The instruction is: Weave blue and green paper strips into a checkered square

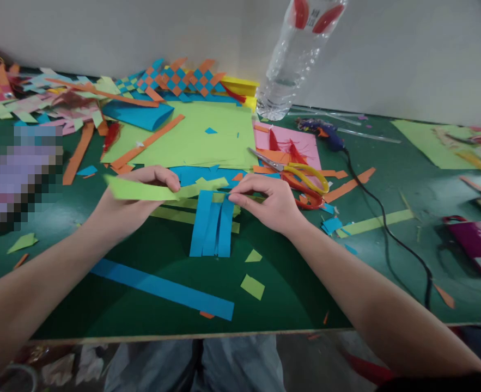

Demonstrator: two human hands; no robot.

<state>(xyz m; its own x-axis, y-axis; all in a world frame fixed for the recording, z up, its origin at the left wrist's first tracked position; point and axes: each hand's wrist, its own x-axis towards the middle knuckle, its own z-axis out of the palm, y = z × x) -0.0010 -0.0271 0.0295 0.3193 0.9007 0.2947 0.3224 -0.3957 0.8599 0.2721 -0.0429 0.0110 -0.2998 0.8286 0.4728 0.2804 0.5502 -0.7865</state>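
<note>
The left hand (136, 210) holds a green strip (142, 190); the right hand (269, 202) pinches the blue strips (200, 231) at their top corner, between both hands, back from the surface's (297, 294) front edge.

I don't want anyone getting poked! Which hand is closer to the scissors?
Right. The right hand is just on the near side of the scissors, a little to their left. The left hand is much farther left, holding a green strip.
</note>
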